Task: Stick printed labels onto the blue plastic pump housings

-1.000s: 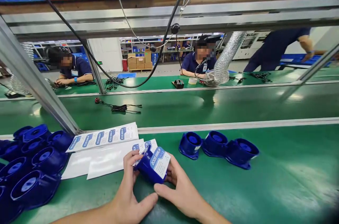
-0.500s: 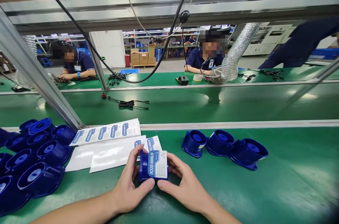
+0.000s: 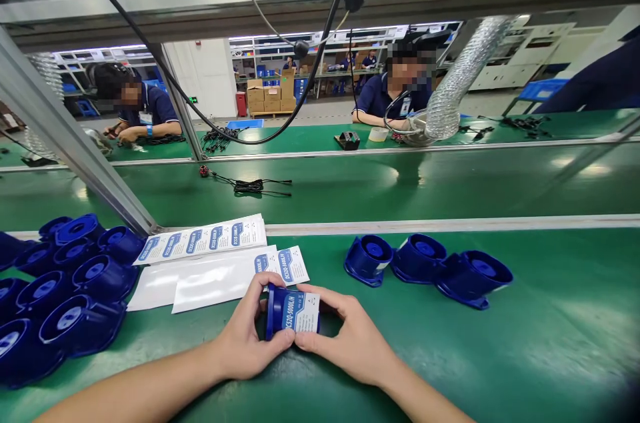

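Between my two hands is a blue plastic pump housing (image 3: 271, 318), tilted on its side, with a blue-and-white label (image 3: 307, 313) across its curved wall. My left hand (image 3: 250, 336) grips the flanged side, thumb at the label's lower edge and fingers over the top. My right hand (image 3: 353, 336) closes round the other side, its thumb pressing the label's lower edge and a forefinger along the top edge. The two thumb tips almost meet. Behind the hands lie white label sheets (image 3: 215, 279), one partly hidden by my left fingers.
Several blue housings (image 3: 83, 323) crowd the left of the green bench (image 3: 400, 369). Three more housings (image 3: 420, 259) stand at right, labels partly visible. A metal post (image 3: 100, 149) rises at left. Beyond the rail, a black cable bundle (image 3: 249, 187) lies before two seated co-workers.
My thumbs have slid up onto the label's lower edge, and my right forefinger has come over its top edge. The housing has turned slightly. The view has tipped downward a little.
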`<state>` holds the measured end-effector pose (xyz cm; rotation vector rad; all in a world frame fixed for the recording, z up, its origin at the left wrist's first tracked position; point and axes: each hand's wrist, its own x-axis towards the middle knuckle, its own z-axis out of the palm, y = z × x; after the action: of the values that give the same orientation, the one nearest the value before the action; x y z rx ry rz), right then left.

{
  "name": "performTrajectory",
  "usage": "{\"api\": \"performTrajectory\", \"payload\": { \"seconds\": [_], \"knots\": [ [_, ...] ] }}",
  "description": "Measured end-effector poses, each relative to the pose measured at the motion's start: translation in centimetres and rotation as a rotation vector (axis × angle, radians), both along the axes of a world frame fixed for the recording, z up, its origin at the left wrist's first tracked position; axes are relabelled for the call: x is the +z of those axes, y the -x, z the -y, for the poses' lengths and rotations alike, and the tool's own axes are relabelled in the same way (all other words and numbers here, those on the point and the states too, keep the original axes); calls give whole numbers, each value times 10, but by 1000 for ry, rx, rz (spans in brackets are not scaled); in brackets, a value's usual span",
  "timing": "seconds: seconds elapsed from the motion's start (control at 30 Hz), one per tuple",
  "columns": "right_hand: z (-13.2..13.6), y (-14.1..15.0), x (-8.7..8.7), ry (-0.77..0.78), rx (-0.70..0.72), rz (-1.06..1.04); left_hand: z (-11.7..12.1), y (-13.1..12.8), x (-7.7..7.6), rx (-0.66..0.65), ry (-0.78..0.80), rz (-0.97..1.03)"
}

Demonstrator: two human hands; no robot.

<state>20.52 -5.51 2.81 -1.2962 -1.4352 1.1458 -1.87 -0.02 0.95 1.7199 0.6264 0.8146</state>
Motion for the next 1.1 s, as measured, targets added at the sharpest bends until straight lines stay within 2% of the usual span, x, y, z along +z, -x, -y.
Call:
{"api": "performTrajectory", "payload": {
  "seconds": [0.1,0.33,0.47,0.67,1.1],
  "knots": [
    [1,-1,2,28,-20,30,-1,1,5,-13,9,-43],
    [4,3,0,78,-25,-53,3,2,14,53,-41,-98],
    [3,3,-4,89,-13,-95,4,1,14,62,-60,-81],
    [1,5,-11,202,-21,-217,3,0,13,74,-46,-42],
    [1,4,-9,223,-9,-225,5,-1,14,95,-28,-19]
  ]
}}
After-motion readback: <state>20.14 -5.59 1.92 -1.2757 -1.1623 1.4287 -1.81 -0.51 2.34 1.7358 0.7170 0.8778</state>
